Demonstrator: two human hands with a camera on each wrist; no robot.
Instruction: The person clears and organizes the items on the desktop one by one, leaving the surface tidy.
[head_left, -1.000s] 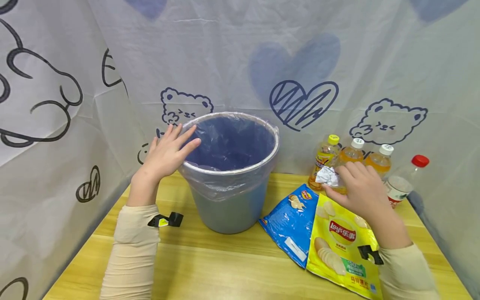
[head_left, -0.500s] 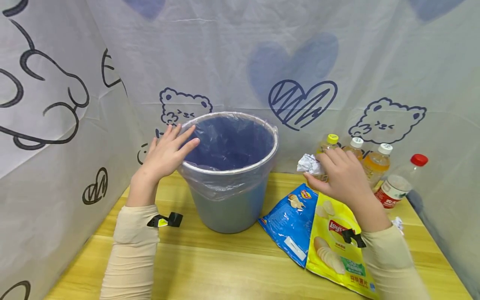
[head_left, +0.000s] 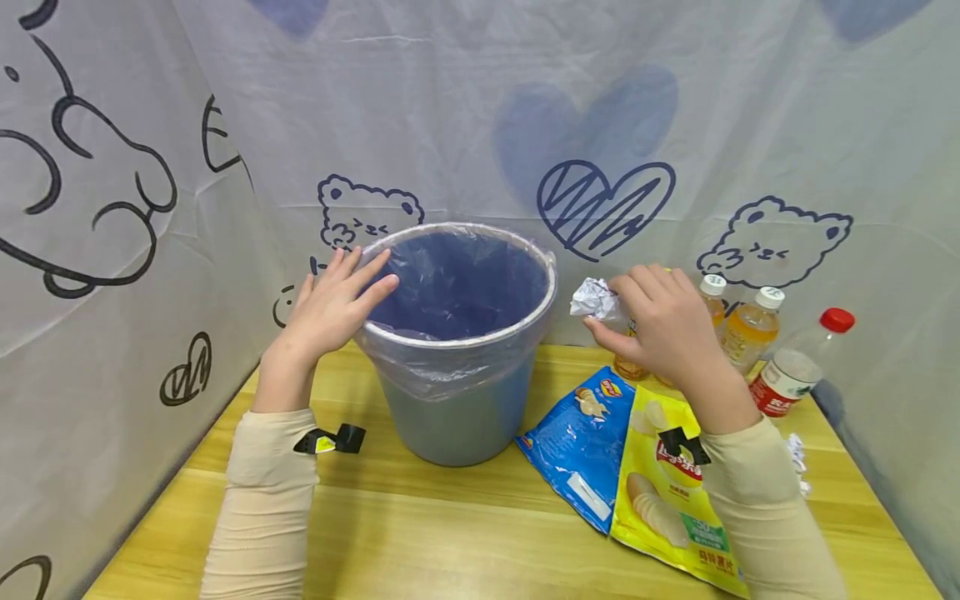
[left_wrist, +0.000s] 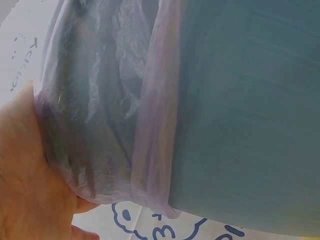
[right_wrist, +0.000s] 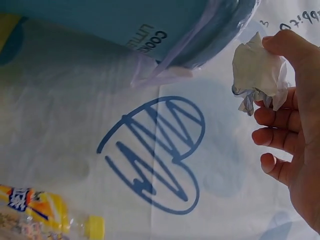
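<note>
A crumpled paper ball is pinched between the thumb and fingers of my right hand, raised to the right of the trash can. The right wrist view shows the same white paper at the fingertips, apart from the can. My left hand rests on the can's left rim with fingers spread straight. In the left wrist view that hand touches the clear plastic liner folded over the rim. The can stands upright; its bottom inside is hidden.
Blue and yellow chip bags lie flat right of the can. Behind my right hand stand several drink bottles, one with a red cap. More crumpled paper lies at the right. A printed curtain hangs behind the table.
My right hand has moved left and up with the paper ball, from in front of the bottles toward the can. My left hand has stayed on the rim.
</note>
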